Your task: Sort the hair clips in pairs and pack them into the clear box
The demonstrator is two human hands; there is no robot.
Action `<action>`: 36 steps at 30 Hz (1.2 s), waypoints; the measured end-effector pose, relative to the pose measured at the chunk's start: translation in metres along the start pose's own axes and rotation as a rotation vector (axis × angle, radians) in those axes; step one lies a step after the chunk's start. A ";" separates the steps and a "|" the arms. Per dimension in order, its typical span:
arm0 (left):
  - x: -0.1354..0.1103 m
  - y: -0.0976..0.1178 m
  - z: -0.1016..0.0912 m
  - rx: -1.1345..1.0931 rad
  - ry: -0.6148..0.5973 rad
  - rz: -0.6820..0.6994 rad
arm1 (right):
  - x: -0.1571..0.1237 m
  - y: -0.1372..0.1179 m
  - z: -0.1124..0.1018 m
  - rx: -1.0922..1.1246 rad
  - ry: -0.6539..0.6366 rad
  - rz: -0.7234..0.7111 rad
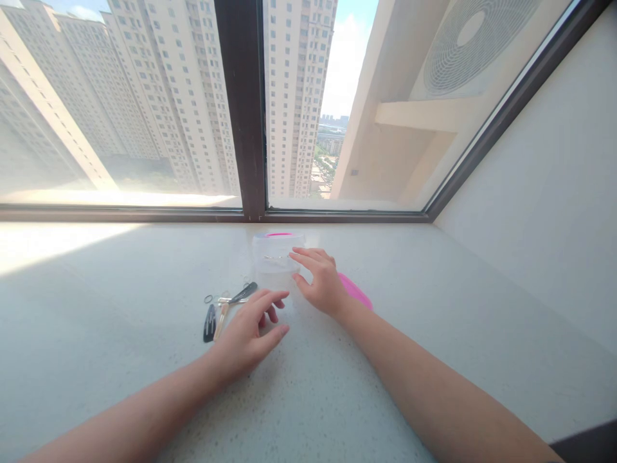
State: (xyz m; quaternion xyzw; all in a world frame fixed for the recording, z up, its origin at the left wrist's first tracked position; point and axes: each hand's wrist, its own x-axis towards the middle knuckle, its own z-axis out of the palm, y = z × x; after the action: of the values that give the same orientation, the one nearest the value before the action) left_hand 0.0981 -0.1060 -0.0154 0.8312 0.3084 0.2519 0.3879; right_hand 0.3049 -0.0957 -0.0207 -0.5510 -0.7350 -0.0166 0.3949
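Observation:
A small clear plastic container [276,258] with a pink rim stands on the pale stone sill [144,360] near the window. My right hand [321,280] touches its right side with the fingers spread, holding nothing. My left hand [250,331] hovers just in front of the container, fingers apart and empty. To the left of that hand lie small scissors [236,298], a black hair clip [209,323] and a beige hair clip [220,321]. A pink lid [355,290] lies behind my right wrist, partly hidden.
A window with a dark frame [241,109] runs along the back of the sill. A white wall [540,212] rises on the right. Bright sunlight falls on the sill's far left.

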 end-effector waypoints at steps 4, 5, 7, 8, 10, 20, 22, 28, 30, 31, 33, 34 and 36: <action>0.000 0.001 0.000 0.017 0.011 0.013 | 0.000 -0.008 -0.002 -0.121 -0.081 0.020; 0.000 0.002 0.000 0.028 0.018 0.023 | 0.000 -0.009 -0.003 -0.134 -0.077 0.021; -0.001 0.004 0.000 0.064 0.041 0.060 | 0.000 -0.010 -0.003 -0.136 -0.069 0.010; -0.002 0.005 0.000 0.087 0.058 0.083 | 0.000 -0.010 -0.004 -0.126 -0.065 0.003; -0.003 0.007 -0.001 0.139 0.102 0.116 | 0.000 -0.008 -0.004 -0.092 -0.058 -0.011; -0.005 0.001 -0.006 0.622 0.264 0.127 | -0.008 -0.007 -0.012 0.165 -0.092 -0.028; -0.004 -0.001 -0.006 0.657 0.209 0.103 | -0.008 -0.007 -0.013 0.237 -0.090 -0.004; -0.001 0.000 -0.005 0.674 0.200 0.082 | -0.002 -0.001 -0.012 0.713 0.001 0.227; -0.001 0.000 -0.004 0.670 0.193 0.078 | 0.002 0.004 -0.011 0.923 0.058 0.355; -0.001 0.000 -0.004 0.667 0.191 0.077 | 0.005 0.006 -0.010 1.026 0.089 0.429; -0.001 -0.001 -0.003 0.660 0.191 0.074 | 0.008 0.010 -0.011 1.211 0.144 0.606; -0.002 -0.001 -0.002 0.657 0.191 0.073 | 0.010 0.012 -0.011 1.295 0.155 0.697; -0.002 -0.003 -0.002 0.651 0.189 0.074 | 0.012 0.016 -0.014 1.403 0.158 0.802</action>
State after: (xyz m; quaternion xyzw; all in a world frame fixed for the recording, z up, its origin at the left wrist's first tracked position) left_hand 0.0946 -0.1056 -0.0171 0.8951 0.3769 0.2298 0.0624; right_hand 0.3244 -0.0867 -0.0108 -0.3938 -0.2911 0.5520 0.6749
